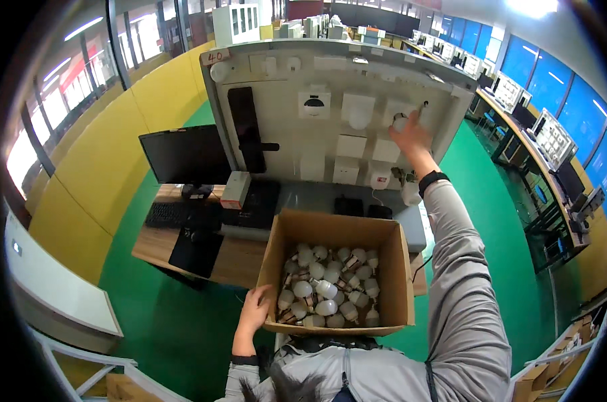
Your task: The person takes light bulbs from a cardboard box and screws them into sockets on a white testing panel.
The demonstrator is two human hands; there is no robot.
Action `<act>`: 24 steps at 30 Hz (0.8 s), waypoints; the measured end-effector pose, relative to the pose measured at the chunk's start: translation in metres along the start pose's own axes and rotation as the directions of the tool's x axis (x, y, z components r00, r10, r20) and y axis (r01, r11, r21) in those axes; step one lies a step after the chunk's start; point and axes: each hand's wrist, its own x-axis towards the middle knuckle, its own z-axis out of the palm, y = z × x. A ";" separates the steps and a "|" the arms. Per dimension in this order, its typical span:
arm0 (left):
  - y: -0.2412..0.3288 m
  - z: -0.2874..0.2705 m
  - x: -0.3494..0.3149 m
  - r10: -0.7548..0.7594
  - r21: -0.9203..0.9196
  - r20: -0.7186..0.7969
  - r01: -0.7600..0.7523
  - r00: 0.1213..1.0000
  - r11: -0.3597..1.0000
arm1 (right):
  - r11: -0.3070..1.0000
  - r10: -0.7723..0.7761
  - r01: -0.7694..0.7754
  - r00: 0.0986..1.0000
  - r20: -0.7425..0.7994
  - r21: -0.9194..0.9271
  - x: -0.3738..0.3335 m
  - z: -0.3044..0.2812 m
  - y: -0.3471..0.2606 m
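Note:
My left hand [253, 309] grips the near left edge of an open cardboard box [340, 218] with its fingers at the rim. Many white light bulbs [326, 289] lie loose in the box, some with their metal bases showing. Stretched out ahead, my right hand [412, 137] is at the right part of an upright grey board [283, 127]. Its fingers close on a small white rounded thing [400, 122], which looks like a light bulb at a square plate on the board. My fingers partly hide it.
The board carries a black door lock [247, 130] and several white devices [346, 170]. Left of the box, a desk [240, 260] holds a monitor [186, 154], keyboard [169, 214] and small carton [236, 190]. A yellow partition [109, 127] runs along the left. Workstations [551, 144] line the right.

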 end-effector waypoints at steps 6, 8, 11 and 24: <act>0.002 -0.002 0.003 -0.023 -0.024 0.007 0.023 1.000 0.999 | 0.999 0.021 -0.021 1.000 -0.011 0.037 0.000 0.004 0.002; 0.002 -0.001 0.002 -0.021 -0.023 0.011 0.021 1.000 1.000 | 1.000 0.013 -0.012 0.999 -0.032 0.007 -0.001 0.008 0.005; -0.003 0.000 0.005 -0.011 -0.044 -0.002 0.011 1.000 0.999 | 1.000 0.013 -0.013 0.999 -0.050 0.005 0.003 0.009 0.003; -0.013 0.003 0.008 0.001 -0.077 0.002 0.000 1.000 0.997 | 0.987 0.080 -0.071 0.995 -0.057 0.145 0.003 0.016 0.003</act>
